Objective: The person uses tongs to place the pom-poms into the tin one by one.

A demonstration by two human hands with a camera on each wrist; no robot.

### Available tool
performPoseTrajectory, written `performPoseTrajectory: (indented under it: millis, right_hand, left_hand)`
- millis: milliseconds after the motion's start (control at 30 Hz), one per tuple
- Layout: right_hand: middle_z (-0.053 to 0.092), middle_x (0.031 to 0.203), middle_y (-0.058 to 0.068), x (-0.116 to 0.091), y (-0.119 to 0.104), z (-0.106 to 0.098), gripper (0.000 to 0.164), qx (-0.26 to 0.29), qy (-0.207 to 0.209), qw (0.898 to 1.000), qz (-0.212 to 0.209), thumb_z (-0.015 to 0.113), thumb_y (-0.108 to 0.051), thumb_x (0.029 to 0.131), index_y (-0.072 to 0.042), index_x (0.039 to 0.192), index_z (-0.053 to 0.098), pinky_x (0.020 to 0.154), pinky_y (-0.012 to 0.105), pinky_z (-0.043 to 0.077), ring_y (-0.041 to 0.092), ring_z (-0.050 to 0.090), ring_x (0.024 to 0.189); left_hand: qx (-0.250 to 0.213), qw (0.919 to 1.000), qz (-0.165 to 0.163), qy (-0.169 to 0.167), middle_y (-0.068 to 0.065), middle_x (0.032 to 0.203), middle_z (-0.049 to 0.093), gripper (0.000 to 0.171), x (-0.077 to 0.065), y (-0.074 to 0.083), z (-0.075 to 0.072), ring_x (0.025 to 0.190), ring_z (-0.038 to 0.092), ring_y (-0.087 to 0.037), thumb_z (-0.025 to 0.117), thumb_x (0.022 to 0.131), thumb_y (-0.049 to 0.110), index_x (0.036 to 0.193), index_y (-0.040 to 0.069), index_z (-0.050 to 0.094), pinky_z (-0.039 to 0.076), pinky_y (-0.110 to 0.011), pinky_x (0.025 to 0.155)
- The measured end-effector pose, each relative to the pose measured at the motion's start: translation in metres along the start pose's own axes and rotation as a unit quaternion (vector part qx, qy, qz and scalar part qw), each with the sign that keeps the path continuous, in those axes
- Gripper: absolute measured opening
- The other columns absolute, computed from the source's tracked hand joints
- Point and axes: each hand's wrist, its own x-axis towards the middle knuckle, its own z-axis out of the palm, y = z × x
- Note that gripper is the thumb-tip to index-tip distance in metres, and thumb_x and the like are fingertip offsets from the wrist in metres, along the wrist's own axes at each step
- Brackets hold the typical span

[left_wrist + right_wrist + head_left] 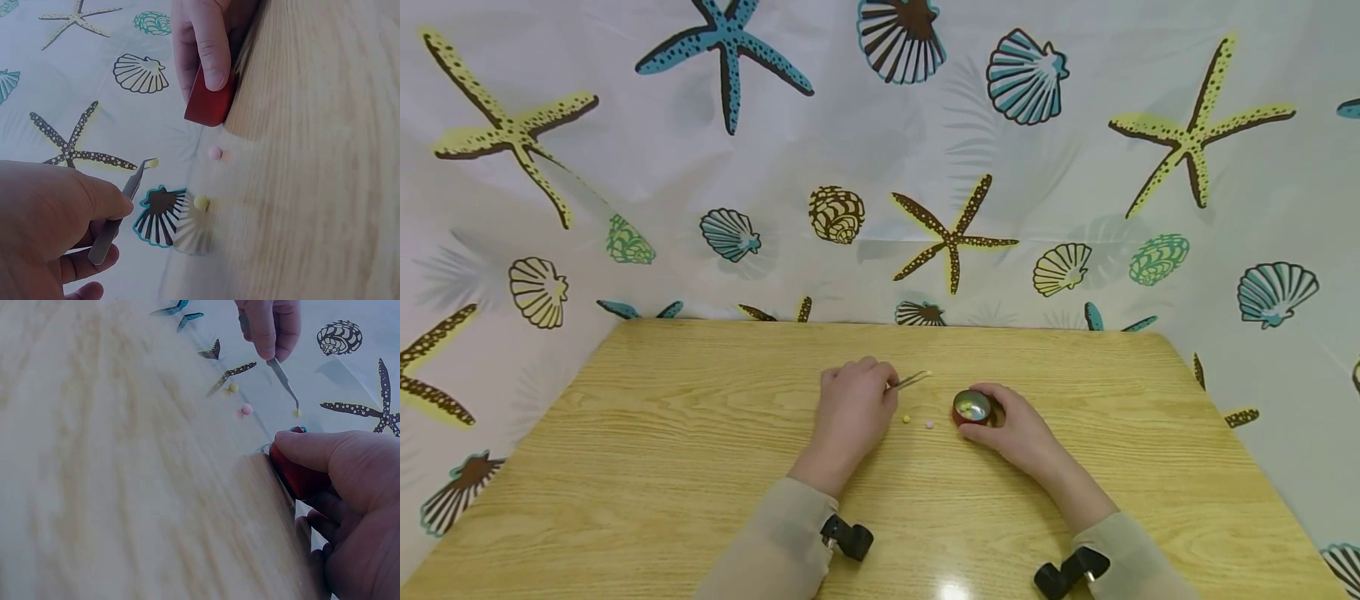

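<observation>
My left hand [855,410] grips a pair of bent-tip tweezers [119,215], and a small yellow bead [152,163] is pinched at their tips, raised above the table. With thumb and fingers my right hand [1021,431] holds a small round red tin [972,407] around its side; its silvery inside faces up and a bit of yellow shows in it. Between the hands a second yellow bead [906,419] and a pink bead [929,425] lie on the wood. The tweezer tips are to the left of the tin and a little beyond it.
The wooden table [662,433] ends at the back against a white cloth [850,283] printed with starfish and shells, which also rises at both sides. Black wrist mounts [847,537] sit on the sleeves.
</observation>
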Motion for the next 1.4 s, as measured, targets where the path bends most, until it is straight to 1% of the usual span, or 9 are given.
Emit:
performPoseTrajectory:
  millis: [133, 300, 467, 667, 867, 1033, 1400]
  right_hand:
    - [0.061, 0.153, 0.019, 0.0, 0.0, 0.0, 0.065, -0.003, 0.002, 1.0, -0.002, 0.088, -0.025, 0.099, -0.006, 0.154, 0.06, 0.124, 0.061, 0.037, 0.041, 0.053, 0.147]
    - [0.062, 0.152, 0.018, 0.0, 0.0, 0.0, 0.063, 0.002, 0.003, 1.0, -0.004, 0.088, -0.025, 0.099, -0.006, 0.153, 0.061, 0.123, 0.061, 0.037, 0.039, 0.054, 0.146]
    - [0.062, 0.151, 0.017, 0.0, 0.001, 0.0, 0.063, 0.002, 0.003, 1.0, -0.005, 0.088, -0.026, 0.099, -0.006, 0.152, 0.061, 0.123, 0.061, 0.038, 0.039, 0.055, 0.144]
    - [0.06, 0.155, 0.019, 0.001, 0.002, 0.0, 0.066, -0.002, 0.0, 1.0, -0.005, 0.087, -0.027, 0.1, -0.005, 0.155, 0.058, 0.124, 0.062, 0.036, 0.04, 0.052, 0.148]
    - [0.062, 0.153, 0.019, 0.001, 0.002, -0.001, 0.065, 0.0, 0.002, 1.0, -0.007, 0.088, -0.026, 0.099, -0.005, 0.153, 0.059, 0.125, 0.061, 0.036, 0.04, 0.052, 0.148]
    - [0.062, 0.152, 0.019, 0.001, 0.002, -0.001, 0.066, -0.002, 0.002, 1.0, -0.005, 0.088, -0.026, 0.098, -0.005, 0.154, 0.059, 0.124, 0.061, 0.036, 0.04, 0.053, 0.147]
    - [0.062, 0.151, 0.019, 0.001, 0.001, -0.001, 0.066, -0.003, 0.0, 1.0, -0.007, 0.087, -0.025, 0.099, -0.004, 0.154, 0.059, 0.124, 0.061, 0.036, 0.04, 0.053, 0.146]
  left_hand:
    - [0.007, 0.9998, 0.017, 0.002, 0.003, 0.101, 0.074, 0.005, 0.0, 0.01, -0.004, 0.092, 0.069, -0.024, 0.082, 0.103, 0.019, 0.108, 0.018, 0.082, 0.048, -0.058, 0.104]
    - [0.014, 0.9994, 0.033, -0.004, 0.003, 0.102, 0.074, 0.004, -0.001, 0.023, -0.008, 0.094, 0.069, -0.024, 0.082, 0.103, 0.019, 0.107, 0.019, 0.082, 0.048, -0.056, 0.104]
    - [0.017, 0.9987, 0.048, -0.009, 0.004, 0.102, 0.074, 0.004, -0.003, 0.034, -0.007, 0.095, 0.069, -0.023, 0.083, 0.103, 0.02, 0.106, 0.02, 0.082, 0.048, -0.055, 0.104]
    - [0.012, 0.9976, 0.066, -0.017, 0.004, 0.101, 0.074, 0.004, -0.007, 0.042, -0.002, 0.095, 0.068, -0.022, 0.083, 0.102, 0.021, 0.106, 0.02, 0.081, 0.048, -0.055, 0.103]
    - [0.023, 0.9964, 0.079, -0.021, 0.005, 0.1, 0.073, 0.004, -0.01, 0.046, 0.003, 0.094, 0.068, -0.022, 0.083, 0.102, 0.023, 0.104, 0.021, 0.08, 0.049, -0.053, 0.101]
    - [0.031, 0.9957, 0.084, -0.024, 0.005, 0.1, 0.073, 0.005, -0.011, 0.046, 0.007, 0.094, 0.069, -0.022, 0.084, 0.101, 0.024, 0.104, 0.021, 0.08, 0.049, -0.052, 0.101]
    - [0.041, 0.9953, 0.08, -0.037, 0.005, 0.102, 0.074, 0.006, -0.011, 0.045, 0.01, 0.096, 0.07, -0.022, 0.083, 0.102, 0.025, 0.106, 0.021, 0.08, 0.049, -0.052, 0.101]
